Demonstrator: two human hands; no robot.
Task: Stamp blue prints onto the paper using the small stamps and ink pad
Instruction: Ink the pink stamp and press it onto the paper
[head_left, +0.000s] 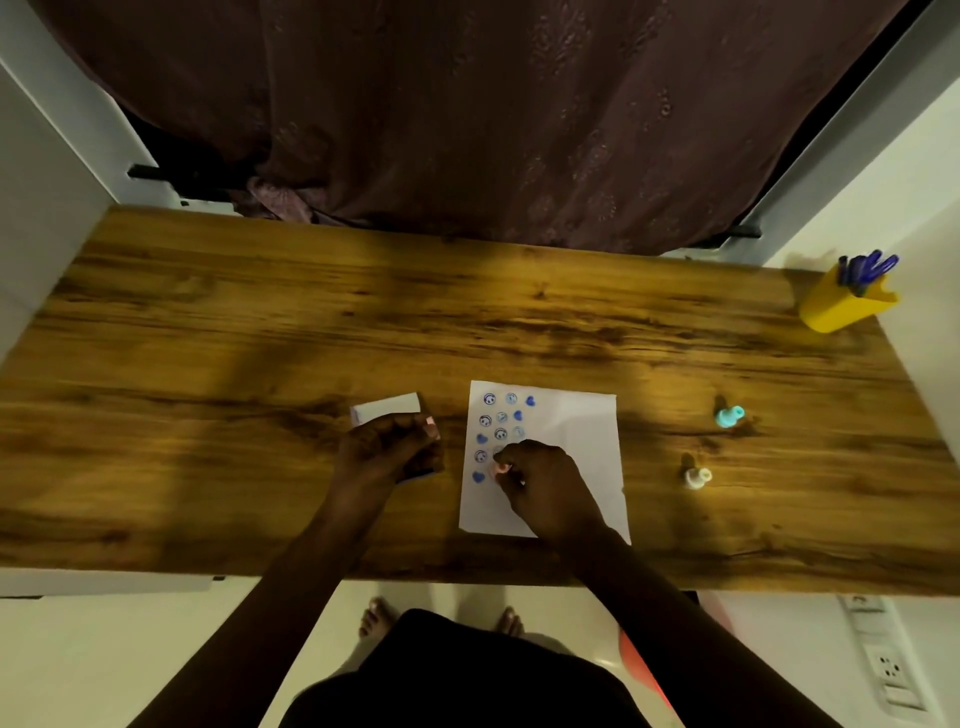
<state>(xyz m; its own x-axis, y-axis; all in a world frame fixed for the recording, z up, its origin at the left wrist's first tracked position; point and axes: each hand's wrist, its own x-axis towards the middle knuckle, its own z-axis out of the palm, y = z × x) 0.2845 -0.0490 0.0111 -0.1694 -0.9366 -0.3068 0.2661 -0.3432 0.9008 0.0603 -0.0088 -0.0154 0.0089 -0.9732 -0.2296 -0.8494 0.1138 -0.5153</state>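
My main worry is a smeared or doubled print: the right hand (540, 480) has a small pinkish stamp (502, 469) pressed down at or just above the paper (571, 467), and I cannot tell whether its face is touching yet. If the wrist rolls or the stamp slides on lifting, the new mark would blur into the blue prints (498, 426) just beside it, which sit in tight rows along the sheet's left edge. The paper is not pinned by anything except that same hand, so a sticky lift could drag it along the bench (208, 322), I judge. The right fingers (511, 460) are curled closed around the stamp's top, with the stamp poking out below the knuckles toward the sheet's left side. The left hand (387, 449) hovers over the ink pad (387, 408), which lies just left of the paper, toward the bench's near edge; its fingers are bent loosely around the pad's near side, but I cannot tell whether they really grip it. A nudge there could shove the pad into the sheet. Two spare stamps, a teal stamp (729, 415) and a white stamp (697, 477), stand well apart to the right of the paper, and a yellow pen cup (844, 306) sits at the far right corner.
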